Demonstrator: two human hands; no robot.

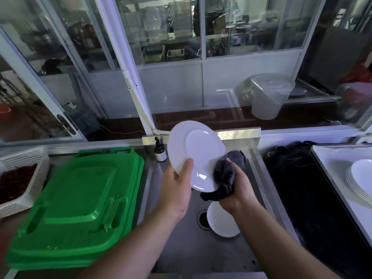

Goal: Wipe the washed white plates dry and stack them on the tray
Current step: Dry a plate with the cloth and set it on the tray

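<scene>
While the left hand (177, 190) grips a white plate (196, 155) by its lower left rim, thumb on the face, the plate stands tilted over a steel sink (181, 248). The right hand (234, 190) holds a dark grey cloth (225, 178) bunched in its curled fingers and presses it against the plate's lower right edge. Below the hands, a second plate (220, 222) lies in the sink beside the drain (202, 219). A brown pump bottle (160, 151) stands at the sink's back left corner; its pale label is too blurred to read. Left of the sink, green lids (76, 202) lie stacked, reaching the sink's edge, with a white basket (22, 180) further left. To the right, past a dark heap (302, 188), a stack (360, 182) of dried plates sits on a tray (330, 168) at the frame's edge. Glass partitions (251, 27) rise behind the sink.
</scene>
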